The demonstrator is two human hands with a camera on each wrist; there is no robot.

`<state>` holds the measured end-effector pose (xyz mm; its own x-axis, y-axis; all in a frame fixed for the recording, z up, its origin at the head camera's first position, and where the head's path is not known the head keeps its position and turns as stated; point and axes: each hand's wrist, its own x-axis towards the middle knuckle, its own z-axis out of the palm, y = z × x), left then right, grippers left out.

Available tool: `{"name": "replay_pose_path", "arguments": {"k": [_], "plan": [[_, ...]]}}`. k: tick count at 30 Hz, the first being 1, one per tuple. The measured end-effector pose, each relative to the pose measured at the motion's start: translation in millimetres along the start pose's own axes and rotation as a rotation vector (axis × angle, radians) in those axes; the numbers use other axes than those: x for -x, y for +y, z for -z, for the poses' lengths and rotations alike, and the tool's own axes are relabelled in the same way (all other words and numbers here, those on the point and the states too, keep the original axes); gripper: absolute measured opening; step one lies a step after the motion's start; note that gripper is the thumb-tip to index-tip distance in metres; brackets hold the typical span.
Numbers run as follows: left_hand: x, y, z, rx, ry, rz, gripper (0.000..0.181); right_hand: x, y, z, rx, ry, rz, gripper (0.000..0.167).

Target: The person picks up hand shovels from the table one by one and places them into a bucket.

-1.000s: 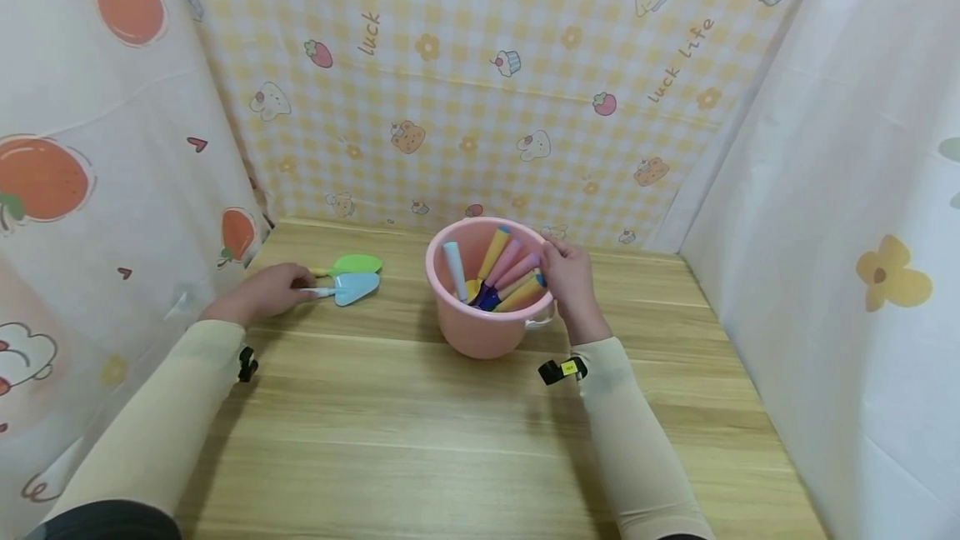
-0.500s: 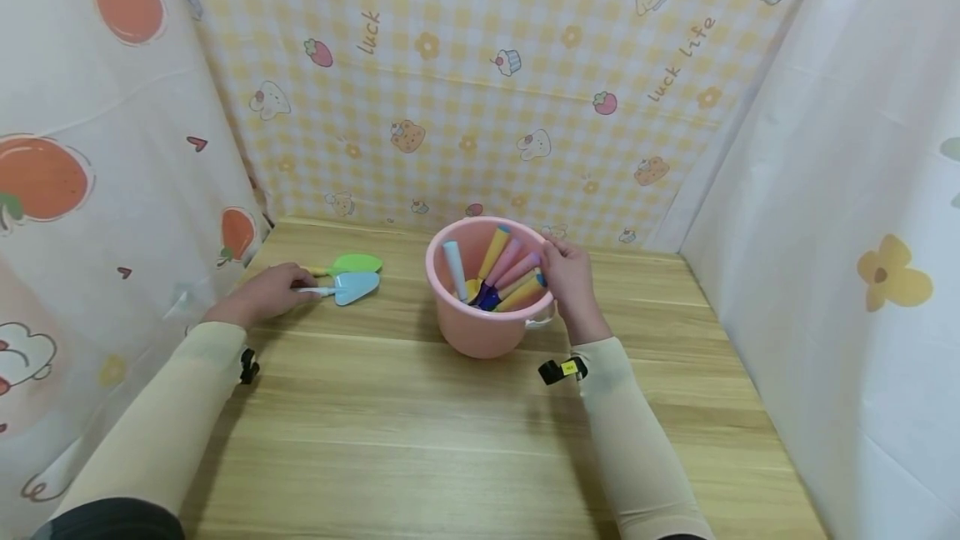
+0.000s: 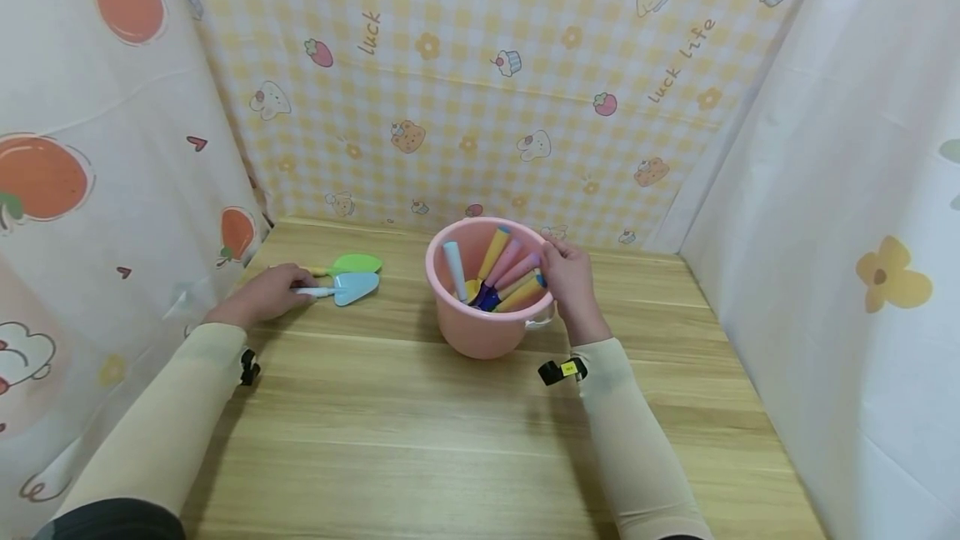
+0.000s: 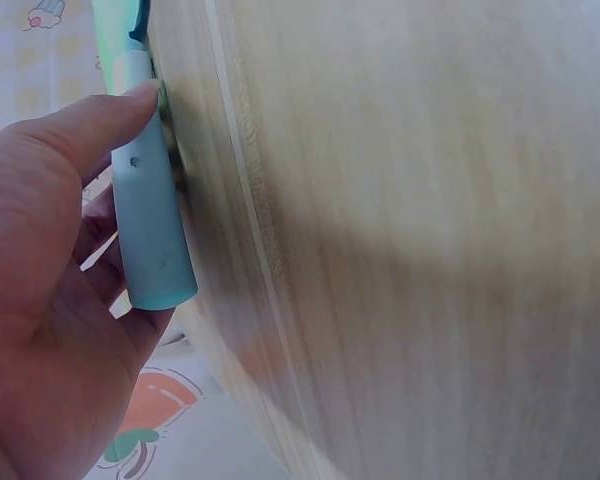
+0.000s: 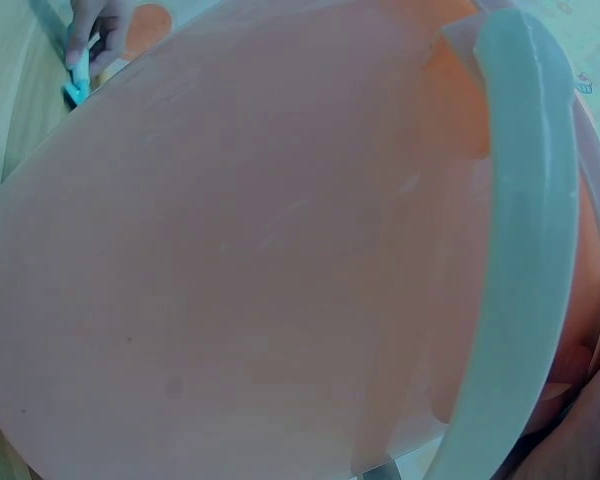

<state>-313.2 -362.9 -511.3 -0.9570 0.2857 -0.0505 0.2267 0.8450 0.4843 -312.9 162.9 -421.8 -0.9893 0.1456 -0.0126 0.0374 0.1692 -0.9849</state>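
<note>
My left hand [image 3: 268, 294] pinches the handle of a light blue toy shovel [image 3: 356, 287] at the left of the table. In the left wrist view the thumb lies over the blue handle [image 4: 152, 225], with fingers behind it. Right beside that shovel lies a green toy shovel [image 3: 357, 263] with a yellow handle. A pink bucket [image 3: 478, 338] stands upright at the table's middle, and my right hand [image 3: 570, 282] grips its rim on the right side. Several toy tools lean inside it, among them a light blue handle [image 3: 454, 267] and a yellow handle [image 3: 493, 250]; their lower ends are partly hidden.
The bucket's whitish carrying handle [image 5: 535, 200] hangs down its outer side. A yellow checked cloth [image 3: 450, 107] stands behind the wooden table [image 3: 420, 448]. Printed white cloths close in the left [image 3: 97, 107] and right [image 3: 840, 190] sides.
</note>
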Motion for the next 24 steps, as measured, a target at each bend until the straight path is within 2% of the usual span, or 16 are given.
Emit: {"name": "replay_pose_path", "arguments": {"k": [4, 11, 18, 24], "plan": [[1.3, -0.8, -0.5, 0.009, 0.003, 0.003, 0.016, -0.4, 1.1, -0.8, -0.022, 0.002, 0.009, 0.038], [3.8, 0.0, -0.3, 0.053, -0.016, 0.052, 0.015, -0.1, 1.5, -0.9, -0.034, 0.002, 0.006, 0.038], [6.0, 3.3, 0.9, 0.054, -0.024, 0.017, 0.021, -0.5, 2.2, -1.2, -0.03, 0.012, 0.004, 0.038], [7.0, 8.4, 1.1, 0.083, -0.044, 0.047, 0.024, -0.3, 2.2, -1.9, -0.024, 0.019, 0.002, 0.039]]}}
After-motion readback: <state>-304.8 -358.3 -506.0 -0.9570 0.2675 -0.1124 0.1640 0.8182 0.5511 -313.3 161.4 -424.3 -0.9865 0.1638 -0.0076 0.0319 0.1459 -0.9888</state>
